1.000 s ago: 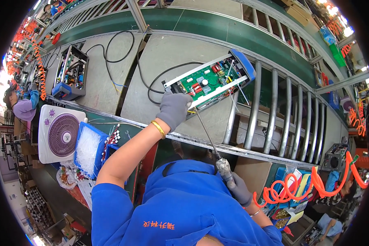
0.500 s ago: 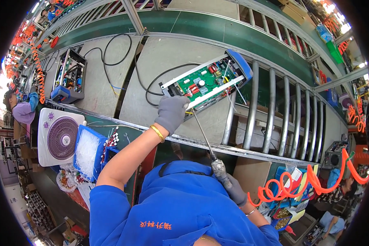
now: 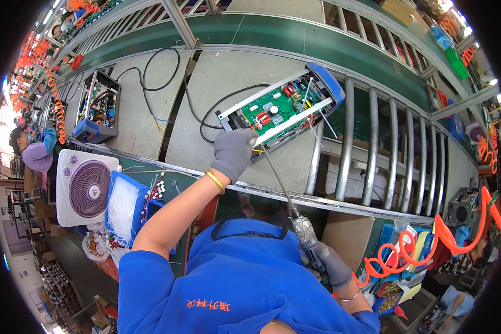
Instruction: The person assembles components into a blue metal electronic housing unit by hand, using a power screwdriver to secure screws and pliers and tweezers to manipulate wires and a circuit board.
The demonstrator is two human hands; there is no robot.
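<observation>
My right hand (image 3: 335, 266), in a grey glove, is wrapped round a power screwdriver (image 3: 305, 231) held low in front of my body. Its long thin bit (image 3: 278, 177) slants up and left to the near side of an uncovered electronic unit (image 3: 275, 109). That unit shows a green circuit board, white metal rails and a blue end panel (image 3: 329, 83) at its right. At the unit's near left corner, my gloved left hand (image 3: 234, 153) is closed, fingertips beside the bit's tip. What those fingers pinch is hidden. A black cable (image 3: 206, 114) loops out behind the unit.
Metal rollers (image 3: 370, 150) continue the line to the right. A second open unit (image 3: 97, 106) stands at the left. Nearer are a purple-and-white fan (image 3: 89, 189) and a blue bin (image 3: 125, 206) of clear strips. An orange coiled hose (image 3: 412, 247) hangs by my right wrist.
My right hand and the screwdriver's handle have shifted slightly right and down. The bit's tip and my left hand stay at the unit's corner. The whole view has shifted a little.
</observation>
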